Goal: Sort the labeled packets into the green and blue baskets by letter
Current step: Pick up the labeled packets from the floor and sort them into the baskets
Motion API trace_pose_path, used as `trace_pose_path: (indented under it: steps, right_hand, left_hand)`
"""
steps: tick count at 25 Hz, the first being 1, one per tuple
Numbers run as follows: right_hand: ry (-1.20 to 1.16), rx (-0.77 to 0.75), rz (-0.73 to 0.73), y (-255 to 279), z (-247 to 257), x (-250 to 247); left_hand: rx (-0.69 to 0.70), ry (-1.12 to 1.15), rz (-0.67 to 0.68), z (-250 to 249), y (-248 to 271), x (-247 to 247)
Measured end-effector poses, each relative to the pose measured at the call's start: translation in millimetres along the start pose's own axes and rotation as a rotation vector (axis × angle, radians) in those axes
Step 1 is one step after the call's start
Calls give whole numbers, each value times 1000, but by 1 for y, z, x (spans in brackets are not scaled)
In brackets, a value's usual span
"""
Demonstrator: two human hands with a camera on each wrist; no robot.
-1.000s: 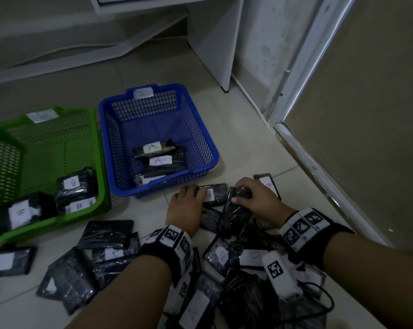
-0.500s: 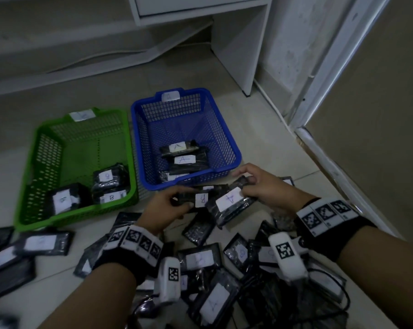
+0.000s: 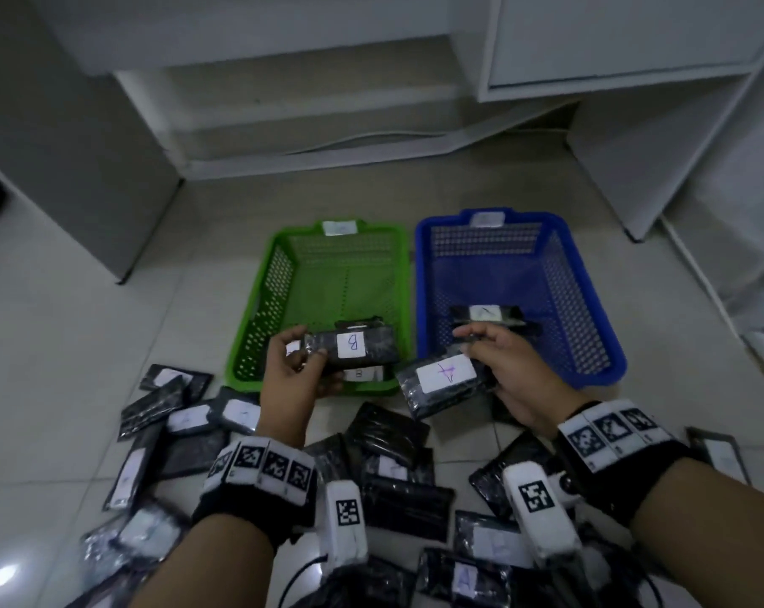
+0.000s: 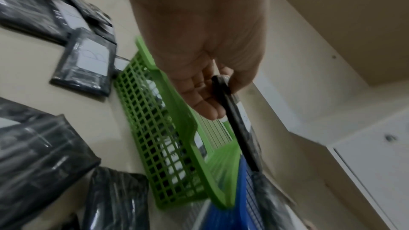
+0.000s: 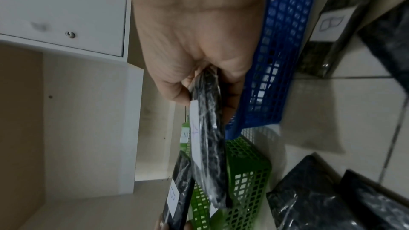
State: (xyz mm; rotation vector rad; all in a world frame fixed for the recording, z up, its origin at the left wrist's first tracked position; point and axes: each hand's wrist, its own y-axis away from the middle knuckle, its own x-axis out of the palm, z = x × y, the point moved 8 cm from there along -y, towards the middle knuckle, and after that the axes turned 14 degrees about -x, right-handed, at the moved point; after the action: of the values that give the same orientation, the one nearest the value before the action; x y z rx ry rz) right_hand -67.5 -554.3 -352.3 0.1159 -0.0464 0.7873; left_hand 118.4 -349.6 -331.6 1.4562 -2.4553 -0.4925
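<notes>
Left hand (image 3: pixel 293 374) pinching B packet (image 3: pixel 354 348) over green basket (image 3: pixel 269 296). Right hand (image 3: pixel 509 374) gripping A packet (image 3: pixel 445 380) near blue basket (image 3: pixel 590 309). More packets (image 3: pixel 397 484) lying on floor (image 3: pixel 64 344).

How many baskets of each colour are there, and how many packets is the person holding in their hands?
Green basket: 1
Blue basket: 1
Held packets: 2 (the B packet in the left hand, the A packet in the right hand)
Total: 4
</notes>
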Motion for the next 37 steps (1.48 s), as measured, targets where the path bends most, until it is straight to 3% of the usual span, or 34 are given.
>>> trace_pose_path:
  steps: [3, 6, 9, 11, 13, 15, 18, 23, 25, 27, 29, 30, 34, 37]
  right_hand:
    - [32, -42, -177, -22, -5, -1]
    - [-8, -34, -486, -34, -10, -25]
    - [213, -48, -686, -47, -15, -67]
    - [344, 44, -548, -61, -27, -76]
    - [421, 124, -278, -68, -42, -67]
    - [681, 118, -144, -67, -43, -67]
    - [920, -10, -137, -54, -14, -61]
    - [968, -362, -111, -4, 27, -33]
    - [944, -497, -81, 22, 37, -13]
    - [855, -545, 26, 42, 30, 13]
    - [790, -432, 194, 54, 2, 42]
    - [803, -364, 298, 57, -17, 56]
    - [1118, -201, 685, 59, -69, 93]
    - [1258, -164, 765, 53, -73, 107]
  left_hand:
    - [-8, 62, -62, 6, -6, -22]
    - [-24, 57, -100, 9, -7, -29]
    - [3, -70, -161, 9, -13, -26]
    - [48, -218, -212, 4, -16, -24]
    - [96, -344, -229, -4, -18, -17]
    - [107, -422, -217, -9, -20, -5]
    - [85, -690, -230, -11, -35, 7]
    - [79, -1247, -103, 12, -58, 33]
    - [189, -1179, -102, 9, -45, 40]
    - [443, -1033, -168, -4, -16, 35]
    - [654, -1025, -202, -2, 17, 25]
    - [667, -1069, -160, 10, 26, 19]
    - [448, -1233, -1, 70, 34, -22]
    - [198, -1307, -5, 95, 38, -48]
